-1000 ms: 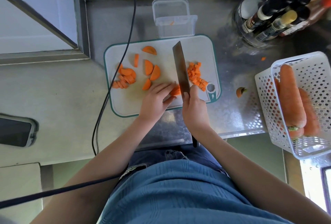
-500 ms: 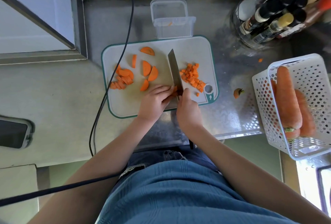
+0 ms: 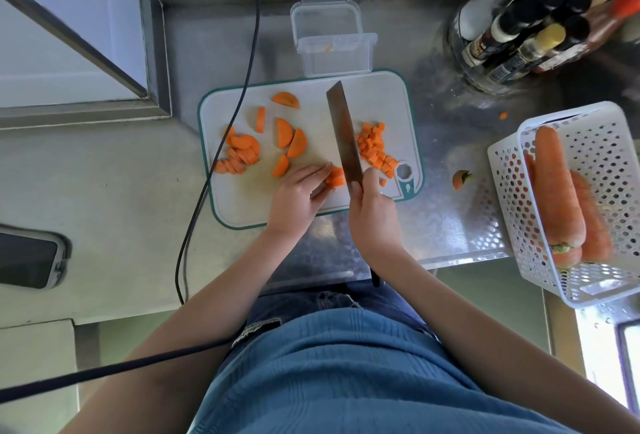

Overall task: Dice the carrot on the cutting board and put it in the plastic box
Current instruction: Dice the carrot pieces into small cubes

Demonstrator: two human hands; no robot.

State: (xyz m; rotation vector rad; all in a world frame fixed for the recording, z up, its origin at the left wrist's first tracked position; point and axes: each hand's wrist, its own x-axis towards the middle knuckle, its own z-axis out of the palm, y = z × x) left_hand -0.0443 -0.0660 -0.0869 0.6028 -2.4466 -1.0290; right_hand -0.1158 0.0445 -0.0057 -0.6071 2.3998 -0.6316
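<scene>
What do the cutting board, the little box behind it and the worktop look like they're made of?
Cutting board: seemingly matte white plastic with a teal rim and moulded handle hole. Plastic box: clear glossy plastic; you see through its walls, and it has clip flaps. Worktop: probably stainless steel, grey with bright mottled reflections.

My right hand (image 3: 372,215) grips the cleaver (image 3: 344,135) mid-frame beside the carrot strips (image 3: 335,177) under my left hand's (image 3: 298,196) fingertips on the cutting board (image 3: 242,205).
</scene>
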